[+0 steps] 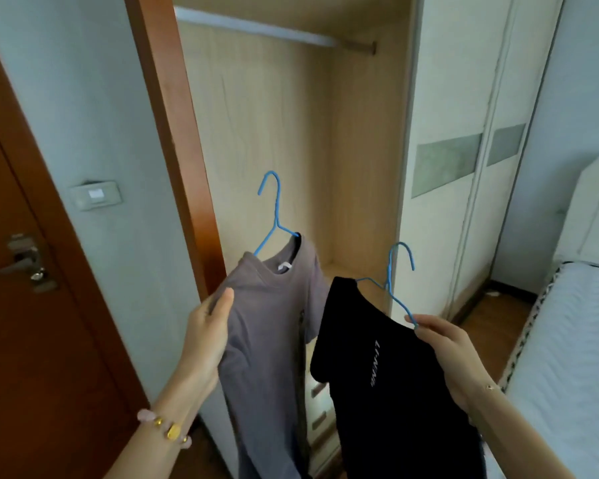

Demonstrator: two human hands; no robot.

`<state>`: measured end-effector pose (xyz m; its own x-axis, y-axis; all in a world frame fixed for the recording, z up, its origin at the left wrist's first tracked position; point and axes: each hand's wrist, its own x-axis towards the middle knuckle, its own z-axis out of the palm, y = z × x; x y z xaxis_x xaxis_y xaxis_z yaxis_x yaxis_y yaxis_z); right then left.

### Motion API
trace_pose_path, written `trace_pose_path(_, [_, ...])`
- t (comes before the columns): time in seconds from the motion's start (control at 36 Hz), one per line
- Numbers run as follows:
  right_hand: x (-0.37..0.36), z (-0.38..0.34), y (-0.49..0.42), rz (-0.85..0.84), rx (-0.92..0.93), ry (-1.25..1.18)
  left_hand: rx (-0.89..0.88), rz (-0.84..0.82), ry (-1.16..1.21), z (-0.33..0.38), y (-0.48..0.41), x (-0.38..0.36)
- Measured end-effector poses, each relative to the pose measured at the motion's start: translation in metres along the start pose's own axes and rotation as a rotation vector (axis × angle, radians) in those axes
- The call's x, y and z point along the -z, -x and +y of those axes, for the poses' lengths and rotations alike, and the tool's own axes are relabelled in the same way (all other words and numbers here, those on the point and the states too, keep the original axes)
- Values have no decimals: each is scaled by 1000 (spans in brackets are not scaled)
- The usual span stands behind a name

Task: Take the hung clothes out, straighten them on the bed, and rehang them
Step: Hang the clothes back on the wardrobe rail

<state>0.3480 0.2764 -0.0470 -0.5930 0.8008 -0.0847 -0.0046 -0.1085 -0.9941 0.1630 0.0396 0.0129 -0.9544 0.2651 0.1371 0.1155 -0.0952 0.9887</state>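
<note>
Centrally, a grey T-shirt (pixel 274 326) on a blue hanger (pixel 272 216) is being gripped by the closed left hand (pixel 206 335); a black T-shirt (pixel 381 371) is being held by the right hand (pixel 445 350), fingers (pixel 424 321) pinching its hanger (pixel 396 281). Behind, the open wardrobe (pixel 367 150) is being faced; the bed (pixel 571 340) is being shown at right.

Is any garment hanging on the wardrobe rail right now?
No: the wardrobe rail is bare; the grey T-shirt and black T-shirt are hand-held.
</note>
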Motion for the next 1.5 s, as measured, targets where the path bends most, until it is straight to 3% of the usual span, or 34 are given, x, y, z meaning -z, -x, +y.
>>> trace_pose_path(0.31, [-91, -50, -139, -60, 19, -65, 18, -169, 77, 10, -149, -56])
trace_pose_path(0.53, [-124, -97, -207, -96, 123, -16, 66, -77, 292, 24, -209, -89])
trace_pose_path(0.72, [-168, -136, -290, -122, 334, 137, 57, 43, 405, 28, -245, -118])
trace_pose_path(1.19, [-273, -229, -479, -597, 477, 116, -84, 480, 317, 60, -370, -182])
trace_pose_path(1.33, [-311, -267, -507, -747, 459, 49, -265, 521, 276, 105, -397, -173])
trace_pose_path(1.5, [-357, -315, -516, -884, 431, -37, -328, 501, 76, 167, -419, -162])
